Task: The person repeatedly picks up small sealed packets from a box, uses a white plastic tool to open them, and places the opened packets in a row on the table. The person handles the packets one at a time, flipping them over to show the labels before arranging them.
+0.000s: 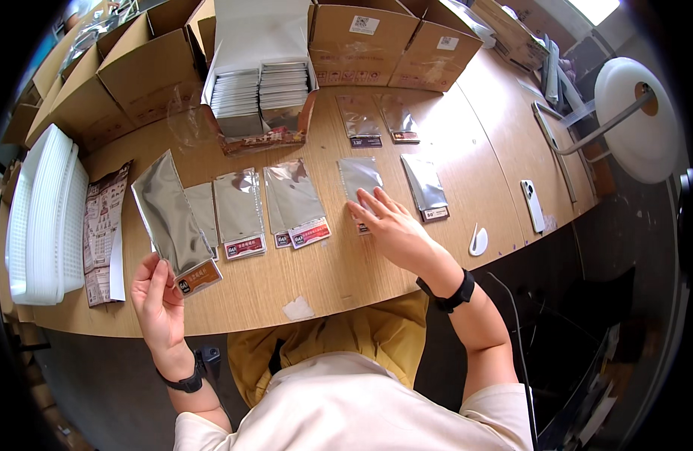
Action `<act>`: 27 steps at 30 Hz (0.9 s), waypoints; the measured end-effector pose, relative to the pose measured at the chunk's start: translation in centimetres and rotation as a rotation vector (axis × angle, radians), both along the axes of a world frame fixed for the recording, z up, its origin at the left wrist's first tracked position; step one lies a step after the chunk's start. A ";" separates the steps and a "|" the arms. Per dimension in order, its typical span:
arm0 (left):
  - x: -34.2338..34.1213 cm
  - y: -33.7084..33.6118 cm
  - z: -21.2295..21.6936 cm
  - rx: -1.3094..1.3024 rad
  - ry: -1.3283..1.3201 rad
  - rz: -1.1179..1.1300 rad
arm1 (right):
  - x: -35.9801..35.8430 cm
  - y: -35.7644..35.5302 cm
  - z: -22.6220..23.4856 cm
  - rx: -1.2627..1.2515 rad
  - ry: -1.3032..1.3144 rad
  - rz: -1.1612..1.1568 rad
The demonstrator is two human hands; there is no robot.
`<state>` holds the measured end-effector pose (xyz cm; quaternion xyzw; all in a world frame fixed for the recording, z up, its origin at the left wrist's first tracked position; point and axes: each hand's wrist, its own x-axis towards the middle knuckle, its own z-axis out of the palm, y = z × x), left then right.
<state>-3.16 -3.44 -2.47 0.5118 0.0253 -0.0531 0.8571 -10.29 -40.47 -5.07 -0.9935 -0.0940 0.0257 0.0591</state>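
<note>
A person in a cream shirt sits at a light wooden table [241,308], seen from above, with both bare hands over it. The left hand [158,297], at the table's near left edge, pinches a long silver packet [164,214] between thumb and fingers near its lower end, where an orange label shows. That packet is held at a tilt and partly hides another silver packet [202,210] on the table behind it. The right hand [391,229] is palm down, fingers loosely spread and slightly bent, over a second flat packet [355,173]; whether the fingertips press on it cannot be told, and they grip nothing visible. Between the hands lie a packet with a red label [240,203] and a pair of overlapping packets [295,194], also red-labelled. To the right of the right hand is a packet with a dark label [424,184], and farther back lie two clear-looking sleeves [376,119]. Behind the row stands an open white box [260,34] filled with two stacks of packets, flanked by brown cartons [147,75]. Stacked white baskets [42,218] and a printed sheet [104,233] are at far left; a white phone [533,205] lies at right.
</note>
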 end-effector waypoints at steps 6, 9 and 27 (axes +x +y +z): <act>0.0 -0.1 -0.1 -0.019 -0.002 -0.030 | -0.6 -2.0 0.6 0.016 0.008 -0.057; -0.1 0.0 0.0 -0.034 -0.001 -0.031 | -0.3 -1.7 1.4 -0.024 -0.032 -0.037; -0.9 1.1 -0.4 -0.224 -0.010 -0.020 | 11.7 6.9 2.5 -0.441 -0.340 0.742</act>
